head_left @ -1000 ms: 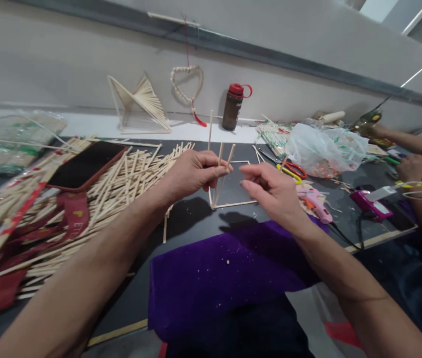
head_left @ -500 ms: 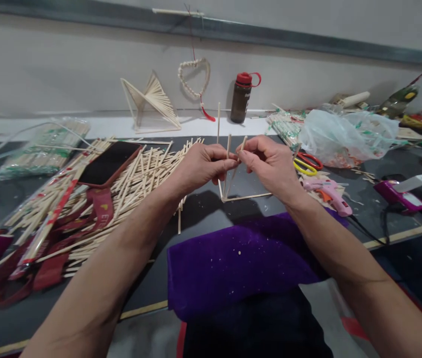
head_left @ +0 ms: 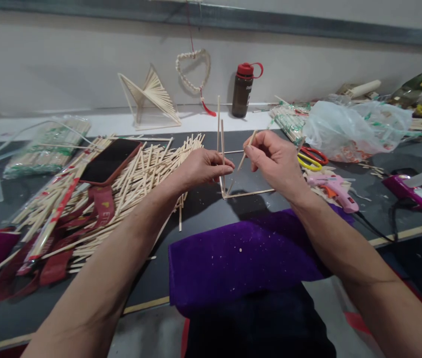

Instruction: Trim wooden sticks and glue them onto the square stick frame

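Stick (head_left: 247, 150) slants down from the right hand's (head_left: 253, 147) pinched grip, fingertips gripping its upper part.

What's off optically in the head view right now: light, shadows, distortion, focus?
Head view: light looks dim; soft shadows on the tabletop below the hands, and on the wall beside the bottle; forearms look stretched by the wide lens toward the lower corners; dark clothing loses nearly all detail; stick in the right hand is readable, though its fine focus is hard to judge.
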### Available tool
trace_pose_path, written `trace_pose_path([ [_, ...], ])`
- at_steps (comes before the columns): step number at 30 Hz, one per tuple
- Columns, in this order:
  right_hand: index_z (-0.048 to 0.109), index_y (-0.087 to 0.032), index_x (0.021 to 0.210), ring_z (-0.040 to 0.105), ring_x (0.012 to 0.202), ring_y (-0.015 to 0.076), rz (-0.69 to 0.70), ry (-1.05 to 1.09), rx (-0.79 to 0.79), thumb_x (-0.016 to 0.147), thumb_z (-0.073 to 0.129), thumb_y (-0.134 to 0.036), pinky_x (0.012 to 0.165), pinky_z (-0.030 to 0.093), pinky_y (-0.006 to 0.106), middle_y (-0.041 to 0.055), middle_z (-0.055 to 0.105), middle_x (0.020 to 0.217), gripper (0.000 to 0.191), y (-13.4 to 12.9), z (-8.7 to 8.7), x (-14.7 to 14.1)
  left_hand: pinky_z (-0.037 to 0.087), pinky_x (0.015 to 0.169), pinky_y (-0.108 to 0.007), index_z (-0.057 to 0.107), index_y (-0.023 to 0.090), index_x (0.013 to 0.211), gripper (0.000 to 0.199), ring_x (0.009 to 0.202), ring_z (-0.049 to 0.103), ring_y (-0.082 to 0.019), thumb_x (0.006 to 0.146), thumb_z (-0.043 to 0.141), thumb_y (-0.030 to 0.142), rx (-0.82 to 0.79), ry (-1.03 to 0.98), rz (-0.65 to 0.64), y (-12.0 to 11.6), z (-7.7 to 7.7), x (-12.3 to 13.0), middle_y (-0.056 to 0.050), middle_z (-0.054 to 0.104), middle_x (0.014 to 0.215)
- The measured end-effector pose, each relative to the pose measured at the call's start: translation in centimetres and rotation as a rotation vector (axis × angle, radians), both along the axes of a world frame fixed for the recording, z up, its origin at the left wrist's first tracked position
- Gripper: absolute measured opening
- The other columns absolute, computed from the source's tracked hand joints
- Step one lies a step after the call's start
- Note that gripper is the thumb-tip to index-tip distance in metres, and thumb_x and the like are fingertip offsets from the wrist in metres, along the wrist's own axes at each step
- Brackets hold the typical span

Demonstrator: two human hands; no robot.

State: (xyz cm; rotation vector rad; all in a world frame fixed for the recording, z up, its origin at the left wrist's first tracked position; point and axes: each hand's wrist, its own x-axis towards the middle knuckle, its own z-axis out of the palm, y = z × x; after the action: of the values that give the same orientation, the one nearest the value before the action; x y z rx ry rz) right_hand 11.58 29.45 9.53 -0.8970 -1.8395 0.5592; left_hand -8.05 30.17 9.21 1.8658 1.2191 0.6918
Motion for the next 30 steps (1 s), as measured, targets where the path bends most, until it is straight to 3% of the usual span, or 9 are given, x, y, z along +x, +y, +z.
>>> trace_pose_path([
  [7,0.057,-0.019,0.081,0.047,0.062,0.0102,-0.020,-0.035,-0.012,0.087,0.055,-0.024,0.059,0.037,0.025,-0.0034,0.052,0.068,0.008,-0.2,-0.7,-0.3,0.040,0.059,-0.026,0.078,0.017,0.076,0.013,0.061,0.059,-0.013,0.069,0.070,0.025,0.033,0.330,-0.133,0.8,-1.3,-0.3,-0.004,0.072,0.074],
  [20,0.049,-0.019,0.068,0.047,0.060,0.0105,0.068,-0.239,-0.264,0.083,0.054,-0.022,0.056,0.034,0.025,-0.0005,0.060,0.071,0.016,0.0,-3.5,-0.9,0.036,0.061,-0.024,0.076,0.017,0.073,0.012,0.066,0.061,-0.015,0.067,0.068,0.023,-0.028,0.455,-0.286,1.6,-3.2,-0.3,-0.002,0.071,0.068],
  [30,0.054,-0.018,0.073,0.048,0.056,0.0106,0.030,-0.317,-0.237,0.085,0.054,-0.022,0.056,0.034,0.026,-0.0024,0.054,0.061,0.012,-0.2,-3.8,-1.2,0.035,0.061,-0.024,0.077,0.016,0.080,0.017,0.065,0.059,-0.014,0.071,0.067,0.026,-0.041,0.473,-0.295,1.5,-3.3,-0.2,-0.003,0.072,0.070],
])
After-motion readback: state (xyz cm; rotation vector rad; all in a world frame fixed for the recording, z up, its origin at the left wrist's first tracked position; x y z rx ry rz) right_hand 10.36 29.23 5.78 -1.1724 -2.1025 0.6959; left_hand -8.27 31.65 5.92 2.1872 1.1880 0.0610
